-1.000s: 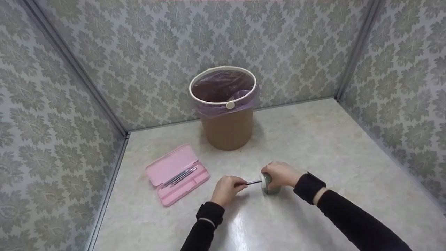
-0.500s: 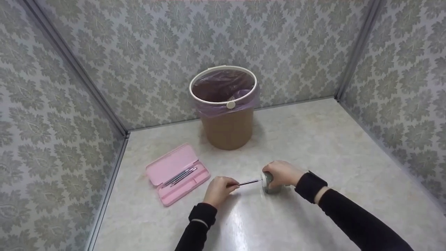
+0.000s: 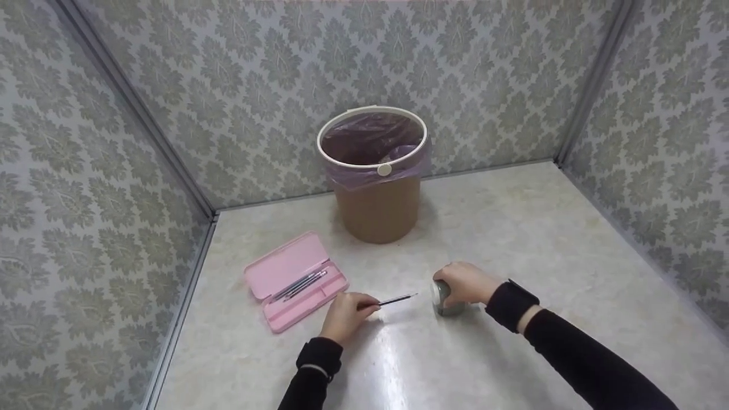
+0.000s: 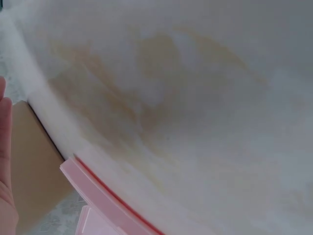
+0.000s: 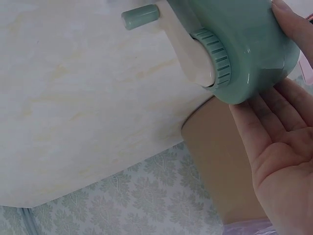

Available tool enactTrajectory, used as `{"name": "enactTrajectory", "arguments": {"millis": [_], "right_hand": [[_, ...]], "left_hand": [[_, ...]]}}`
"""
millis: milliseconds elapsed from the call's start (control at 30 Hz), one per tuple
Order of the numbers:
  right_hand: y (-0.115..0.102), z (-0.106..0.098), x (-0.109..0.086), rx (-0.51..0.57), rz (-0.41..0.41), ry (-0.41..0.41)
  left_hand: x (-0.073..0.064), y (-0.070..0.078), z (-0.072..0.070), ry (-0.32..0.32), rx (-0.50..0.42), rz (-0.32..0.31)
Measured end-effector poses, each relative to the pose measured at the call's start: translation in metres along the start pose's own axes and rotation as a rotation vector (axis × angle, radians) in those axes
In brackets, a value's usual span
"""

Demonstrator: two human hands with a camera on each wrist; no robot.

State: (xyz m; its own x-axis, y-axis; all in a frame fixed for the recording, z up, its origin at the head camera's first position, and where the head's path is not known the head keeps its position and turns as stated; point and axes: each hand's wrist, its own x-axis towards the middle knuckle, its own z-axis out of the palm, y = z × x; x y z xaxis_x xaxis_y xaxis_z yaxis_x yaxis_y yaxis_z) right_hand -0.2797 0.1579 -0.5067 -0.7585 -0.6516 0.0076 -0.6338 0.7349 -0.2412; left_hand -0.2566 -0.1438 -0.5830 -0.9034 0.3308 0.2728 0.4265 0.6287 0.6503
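My left hand (image 3: 345, 314) pinches a pencil (image 3: 397, 299) by one end, its light, pointed tip facing right and apart from the sharpener. My right hand (image 3: 467, 283) grips a green crank pencil sharpener (image 3: 450, 306) that stands on the table. In the right wrist view its white crank arm (image 5: 188, 54) and green handle knob (image 5: 141, 17) show plainly, with the thumb and fingers round the body. Just left of my left hand lies an opened pink pencil case (image 3: 302, 307) with several pencils (image 3: 300, 286) inside. The left wrist view shows only part of the hand and no pencil.
A brown trash bin (image 3: 379, 213) with a white rim and purple liner bag (image 3: 359, 181) stands at the back, against the patterned wall (image 3: 256, 85). Side walls border the marbled table (image 3: 512, 228) at left and right.
My left hand has moved left with the pencil, whose tip has come out of the sharpener. The right hand still holds the sharpener. The head view has shifted slightly.
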Motion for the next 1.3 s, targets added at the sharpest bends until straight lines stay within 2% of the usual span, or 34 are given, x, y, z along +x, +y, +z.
{"name": "enactTrajectory", "arguments": {"millis": [400,700,967,1300], "right_hand": [[0.000,0.003,0.000,0.027,0.021,-0.021],[0.003,0.006,-0.001,0.026,-0.004,0.012],[0.004,0.007,-0.002,0.007,-0.036,0.039],[0.004,0.008,-0.001,-0.007,-0.028,0.039]], "left_hand": [[0.001,0.014,0.000,0.102,-0.311,-0.161],[0.008,0.032,0.006,0.166,-0.501,-0.234],[0.012,0.048,0.017,0.190,-0.660,-0.261],[0.017,0.068,0.035,0.190,-0.767,-0.297]]}}
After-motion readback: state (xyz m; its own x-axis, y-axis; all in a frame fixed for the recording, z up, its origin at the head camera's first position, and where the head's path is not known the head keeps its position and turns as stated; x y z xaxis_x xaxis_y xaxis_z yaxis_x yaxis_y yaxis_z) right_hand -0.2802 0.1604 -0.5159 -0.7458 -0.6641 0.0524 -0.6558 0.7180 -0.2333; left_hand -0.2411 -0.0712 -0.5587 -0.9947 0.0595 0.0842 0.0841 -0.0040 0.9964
